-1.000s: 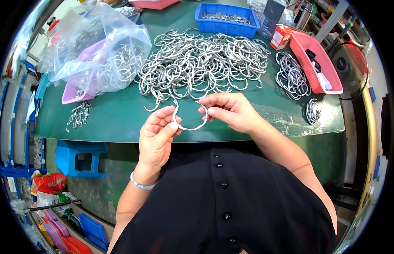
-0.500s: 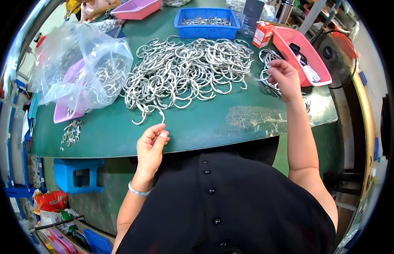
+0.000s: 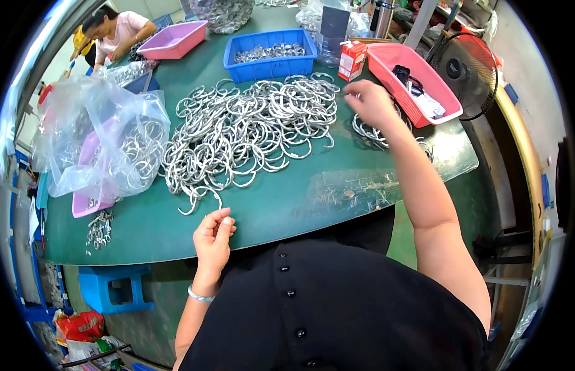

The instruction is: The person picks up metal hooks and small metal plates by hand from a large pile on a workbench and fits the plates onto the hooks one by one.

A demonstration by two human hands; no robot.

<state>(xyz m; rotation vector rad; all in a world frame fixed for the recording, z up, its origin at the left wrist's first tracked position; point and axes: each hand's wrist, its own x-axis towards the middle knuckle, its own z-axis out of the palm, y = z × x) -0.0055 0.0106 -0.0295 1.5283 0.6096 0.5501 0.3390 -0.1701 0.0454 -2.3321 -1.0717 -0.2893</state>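
A broad heap of silvery metal bangles lies on the green table. By the table's near edge, my left hand is closed, thumb against fingers, just below a loose open bangle at the heap's front. What it pinches, if anything, is hidden. My right hand is at the heap's right side, thumb and fingers apart, with nothing visible between them. Below that hand sits a smaller group of bangles, partly covered by my forearm.
A blue bin of small metal pieces stands behind the heap. To the right are a red carton, a pink tray and a fan. A plastic bag covers a pink tray at left. Another person works beyond.
My right hand has moved left from the smaller group toward the big heap. My left hand stays by the near edge. The view has shifted, showing more of the other person.
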